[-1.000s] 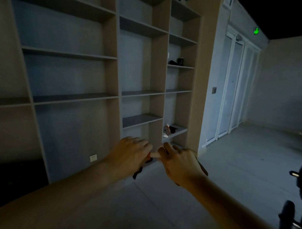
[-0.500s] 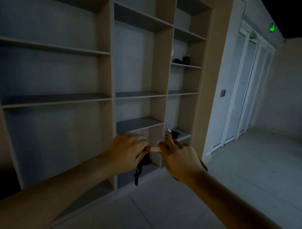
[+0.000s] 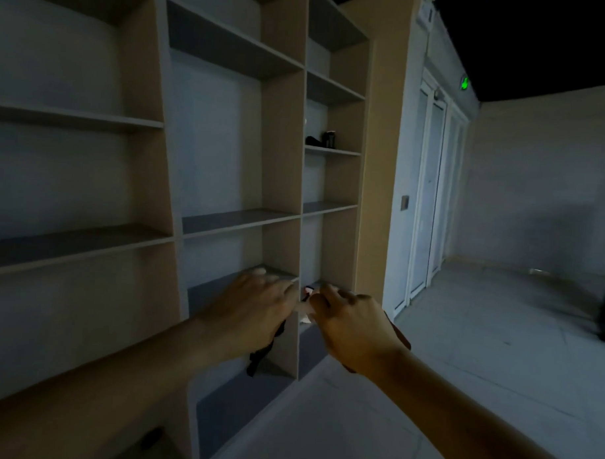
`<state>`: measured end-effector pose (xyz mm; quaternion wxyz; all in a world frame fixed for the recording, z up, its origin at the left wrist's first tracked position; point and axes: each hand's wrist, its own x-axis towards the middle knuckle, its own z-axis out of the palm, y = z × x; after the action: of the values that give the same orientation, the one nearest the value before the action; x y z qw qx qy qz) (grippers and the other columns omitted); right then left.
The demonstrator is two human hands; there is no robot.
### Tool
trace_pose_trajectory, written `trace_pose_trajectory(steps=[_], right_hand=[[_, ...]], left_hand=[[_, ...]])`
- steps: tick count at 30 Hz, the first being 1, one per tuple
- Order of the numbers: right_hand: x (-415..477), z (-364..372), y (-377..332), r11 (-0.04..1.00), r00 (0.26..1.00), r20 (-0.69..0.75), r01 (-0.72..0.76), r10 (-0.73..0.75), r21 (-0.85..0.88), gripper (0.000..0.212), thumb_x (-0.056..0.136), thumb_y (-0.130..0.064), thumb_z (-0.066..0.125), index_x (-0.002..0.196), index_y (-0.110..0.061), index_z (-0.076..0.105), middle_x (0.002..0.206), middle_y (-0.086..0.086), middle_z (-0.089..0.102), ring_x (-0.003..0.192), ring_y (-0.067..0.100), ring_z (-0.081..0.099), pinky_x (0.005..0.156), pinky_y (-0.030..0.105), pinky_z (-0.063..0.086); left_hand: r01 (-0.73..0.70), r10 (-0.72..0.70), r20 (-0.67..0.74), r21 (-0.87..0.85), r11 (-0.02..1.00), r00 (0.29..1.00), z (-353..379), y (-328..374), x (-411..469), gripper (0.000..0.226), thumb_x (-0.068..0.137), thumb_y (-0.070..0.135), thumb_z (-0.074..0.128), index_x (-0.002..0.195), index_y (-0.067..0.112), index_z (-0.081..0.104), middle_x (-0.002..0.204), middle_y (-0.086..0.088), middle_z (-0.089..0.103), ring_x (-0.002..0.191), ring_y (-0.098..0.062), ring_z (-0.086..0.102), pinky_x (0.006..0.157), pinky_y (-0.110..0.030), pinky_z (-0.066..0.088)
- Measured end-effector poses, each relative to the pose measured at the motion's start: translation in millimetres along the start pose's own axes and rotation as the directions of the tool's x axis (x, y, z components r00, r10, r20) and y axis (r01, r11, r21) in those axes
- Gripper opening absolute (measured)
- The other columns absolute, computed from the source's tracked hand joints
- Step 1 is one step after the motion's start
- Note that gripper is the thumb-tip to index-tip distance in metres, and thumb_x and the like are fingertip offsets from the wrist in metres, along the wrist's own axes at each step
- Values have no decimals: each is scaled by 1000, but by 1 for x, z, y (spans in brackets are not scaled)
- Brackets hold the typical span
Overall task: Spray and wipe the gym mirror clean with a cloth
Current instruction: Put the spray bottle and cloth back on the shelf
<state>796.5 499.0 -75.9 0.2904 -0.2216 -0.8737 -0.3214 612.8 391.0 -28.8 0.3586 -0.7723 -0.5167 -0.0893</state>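
Mirror glass shows nowhere in this view, so where it stands cannot be told. You face a shelf unit (image 3: 283,160) beside a run of white doors (image 3: 429,199). Judging by that, neither the spraying nor the wiping has begun and the whole task is left. You look to be readying your gear.

Your two hands meet in front of a lower shelf. Your left hand (image 3: 254,306) curls its fingers down over a dark object (image 3: 260,355) that hangs beneath the palm. Your right hand (image 3: 352,320) pinches a small pale piece (image 3: 305,306) in the gap between the hands. Under the right palm a reddish-brown fold (image 3: 398,335) peeks out. It may be the cloth, but the light is too dim to be sure. Whether the dark object belongs to a spray bottle cannot be told.

Counted, you have two hands, one pale piece, one dark hanging object and one reddish-brown fold. On a higher shelf sit two small dark items (image 3: 323,139), close together. One green exit sign (image 3: 465,83) glows above the doors, and one switch plate (image 3: 405,202) sits on the wall beside them.
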Motion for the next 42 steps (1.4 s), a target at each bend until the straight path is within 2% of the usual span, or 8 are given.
trace_pose_trajectory(steps=[4, 8, 14, 18, 26, 32, 38, 42], right_hand=[[29, 26, 2, 1000, 1000, -29, 3, -4, -3, 50, 63, -29, 94, 105, -15, 69, 100, 6, 67, 63, 15, 64, 46, 21, 40], [57, 67, 9, 1000, 1000, -25, 19, -19, -3, 50, 66, -32, 93, 106, -17, 67, 101, 4, 65, 62, 13, 63, 47, 20, 35], [108, 144, 14, 994, 993, -106, 59, -50, 87, 38, 73, -26, 89, 103, -18, 66, 98, 4, 64, 60, 15, 62, 42, 24, 45], [154, 200, 33, 992, 986, -161, 67, -49, 104, 34, 78, -31, 86, 103, -19, 67, 100, 3, 64, 57, 15, 60, 41, 29, 49], [257, 298, 67, 969, 960, -243, 181, -137, 168, 37, 69, -22, 91, 98, -16, 69, 98, 5, 64, 56, 19, 60, 39, 31, 47], [311, 340, 65, 945, 940, -302, 234, -160, 228, 38, 72, -22, 91, 100, -16, 66, 98, 4, 62, 60, 18, 57, 41, 28, 44], [358, 356, 52, 937, 932, -327, 243, -154, 250, 29, 82, -25, 83, 105, -15, 68, 103, 4, 65, 64, 19, 63, 45, 34, 52], [388, 359, 42, 948, 927, -346, 230, -145, 221, 27, 80, -22, 82, 102, -13, 70, 98, 5, 66, 61, 20, 62, 43, 36, 52]], left_hand=[[-6, 3, -100, -27, 1000, 995, 25, -32, 5, 46, 54, 8, 98, 72, 19, 57, 58, 5, 48, 46, -16, 40, 59, -25, 27], [-41, 27, -95, -149, 988, 995, 68, -78, 8, 34, 88, 14, 78, 74, 28, 51, 68, 15, 33, 54, -5, 24, 59, -26, 30], [10, -7, -37, 70, 998, 999, 114, -125, 23, 34, 61, 11, 90, 59, 22, 58, 56, 7, 51, 52, -11, 32, 61, -23, 27], [27, -15, -53, 226, 974, 998, 153, -166, 41, 15, 81, 18, 74, 69, 22, 66, 65, 6, 60, 62, -15, 55, 65, -29, 32], [118, -137, 94, 184, 976, 986, 212, -264, 85, 43, 52, 1, 90, 55, 21, 53, 56, 6, 50, 46, -9, 45, 55, -22, 22], [146, -140, -55, 130, 981, 989, 237, -309, 88, 34, 71, 7, 83, 67, 18, 51, 63, 2, 51, 56, -10, 28, 56, -24, 29], [97, -83, -68, 241, 966, 994, 250, -361, 77, 31, 72, 7, 84, 75, 17, 55, 67, 1, 54, 56, -15, 48, 65, -25, 25], [55, -29, -98, 266, 962, 995, 254, -395, 75, 34, 64, -5, 79, 73, 16, 54, 66, -1, 54, 58, -18, 51, 63, -28, 41]])
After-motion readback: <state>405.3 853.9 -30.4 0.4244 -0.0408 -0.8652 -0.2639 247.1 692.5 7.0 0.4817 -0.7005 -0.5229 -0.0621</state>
